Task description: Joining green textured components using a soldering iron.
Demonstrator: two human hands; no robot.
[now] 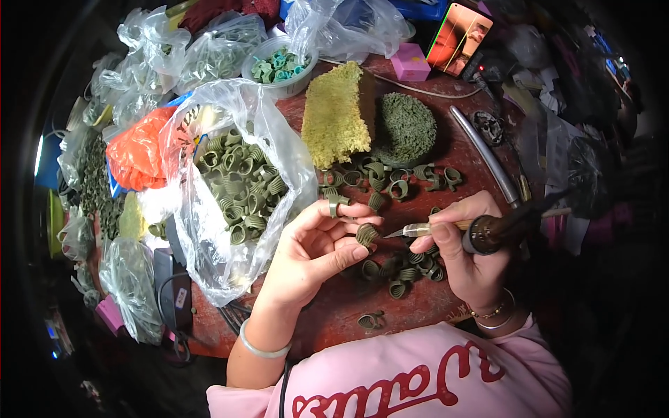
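Between the thumb and fingers of my left hand (306, 244) is a small olive-green ribbed ring (366, 234). A second green ring (337, 202) sits over one of that hand's fingers. My right hand (467, 254) grips a slim pointed tool (416, 230) with a pale handle, its metal tip at or just beside the held ring; contact cannot be made out. Against the same hand lies a thick dark brown handle (482, 235) with a black tapered end, its working end hidden. Loose green rings (404, 268) are scattered on the table below and behind both hands.
An opened plastic bag (282, 150) full of similar rings stands left. Behind my hands are a yellow sponge block (334, 115) and a round green rough pad (405, 129). A grey metal rod (484, 153), a phone (458, 40) and a tub (303, 83) lie farther off.
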